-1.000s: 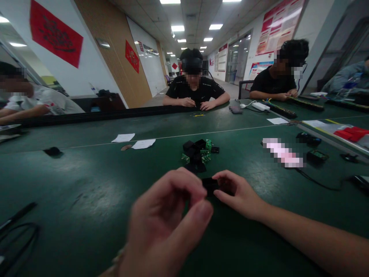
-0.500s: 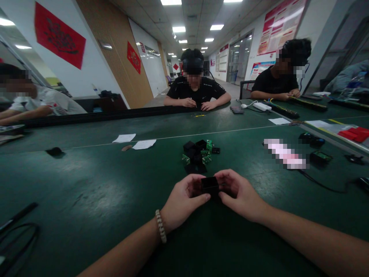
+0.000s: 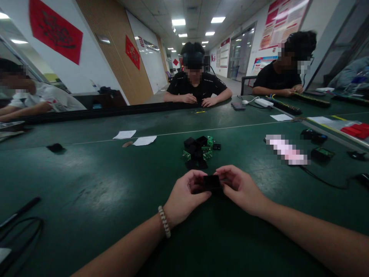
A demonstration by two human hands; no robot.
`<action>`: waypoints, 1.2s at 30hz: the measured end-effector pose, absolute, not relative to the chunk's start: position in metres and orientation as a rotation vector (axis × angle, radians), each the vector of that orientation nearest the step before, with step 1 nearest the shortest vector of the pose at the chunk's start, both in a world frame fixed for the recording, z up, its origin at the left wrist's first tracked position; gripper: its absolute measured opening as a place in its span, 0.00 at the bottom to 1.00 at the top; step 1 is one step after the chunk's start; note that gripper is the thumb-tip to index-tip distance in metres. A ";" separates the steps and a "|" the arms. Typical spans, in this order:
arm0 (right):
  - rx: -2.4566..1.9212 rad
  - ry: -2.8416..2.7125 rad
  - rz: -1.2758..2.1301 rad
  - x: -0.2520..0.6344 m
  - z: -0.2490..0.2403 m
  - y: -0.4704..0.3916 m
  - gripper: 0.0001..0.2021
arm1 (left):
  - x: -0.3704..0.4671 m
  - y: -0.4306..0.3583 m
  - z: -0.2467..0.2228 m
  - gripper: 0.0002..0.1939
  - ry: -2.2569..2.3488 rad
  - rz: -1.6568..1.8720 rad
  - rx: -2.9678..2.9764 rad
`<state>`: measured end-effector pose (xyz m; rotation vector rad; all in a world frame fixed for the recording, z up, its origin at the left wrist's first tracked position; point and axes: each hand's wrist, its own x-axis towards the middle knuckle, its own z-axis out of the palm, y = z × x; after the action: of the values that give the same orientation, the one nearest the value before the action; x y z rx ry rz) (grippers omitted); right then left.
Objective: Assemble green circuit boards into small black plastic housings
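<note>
A small black open-topped box (image 3: 211, 181) is held low over the green table, between my two hands. My left hand (image 3: 186, 198), with a beaded bracelet at the wrist, grips its left side, thumb along the near face. My right hand (image 3: 243, 190) closes on its right side with thumb and fingers. The inside of the box is too dark to make out. Just beyond my hands lies a pile of black box parts (image 3: 196, 148) mixed with small green circuit boards (image 3: 207, 154).
White paper sheets (image 3: 145, 141) lie left of the pile. On the right are a blurred-out pink object (image 3: 286, 150), a cable (image 3: 323, 181) and a green-and-black device (image 3: 322, 154). A black cable (image 3: 29, 223) lies at the left. Several people sit around the table (image 3: 95, 184).
The box has tilted a little, so less of its inside shows. Both hands still hold it in nearly the same place. The view has tipped slightly downward.
</note>
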<state>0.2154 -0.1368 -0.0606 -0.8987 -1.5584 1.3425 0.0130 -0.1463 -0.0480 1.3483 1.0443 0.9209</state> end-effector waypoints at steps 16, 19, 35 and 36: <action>-0.953 -1.621 1.311 0.216 -0.053 -0.142 0.23 | 0.013 -0.145 -0.043 0.21 1.088 0.961 1.319; -0.986 -1.591 1.325 0.217 -0.049 -0.142 0.22 | 0.014 -0.144 -0.043 0.21 1.116 0.997 1.262; -0.947 -1.469 1.388 0.217 -0.058 -0.138 0.15 | 0.012 -0.139 -0.048 0.14 1.192 0.927 1.318; -0.950 -1.464 1.376 0.217 -0.058 -0.138 0.16 | 0.012 -0.139 -0.048 0.14 1.197 0.929 1.319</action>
<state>0.2173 -0.1380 -0.0580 -0.9498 -1.4638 1.3762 0.0118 -0.1394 -0.0483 1.3187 1.1966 0.9287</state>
